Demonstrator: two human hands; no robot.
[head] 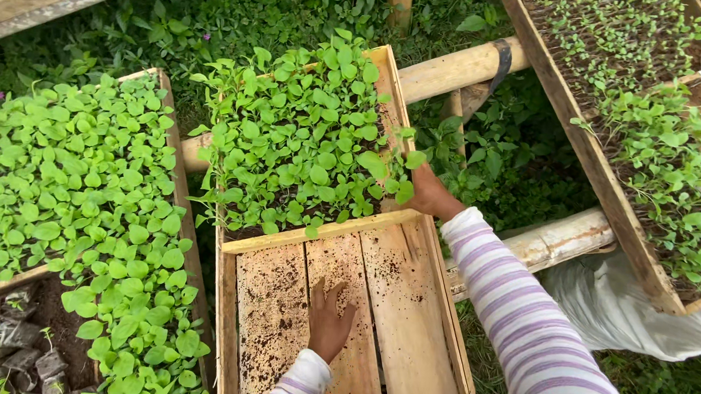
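I see my left hand (pixel 328 322) spread flat on the empty crate (pixel 408 315), right hand (pixel 427 193) gripping the seedling crate (pixel 389 82) just beyond.

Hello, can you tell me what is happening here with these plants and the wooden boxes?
A person in a striped sleeve works over a wooden crate resting on bamboo poles. The left hand lies flat on the bare, soil-speckled boards. The right hand reaches to the crate's right edge, among the green seedlings that fill its far part. A fuller seedling tray stands on the left, and another tray on the right.
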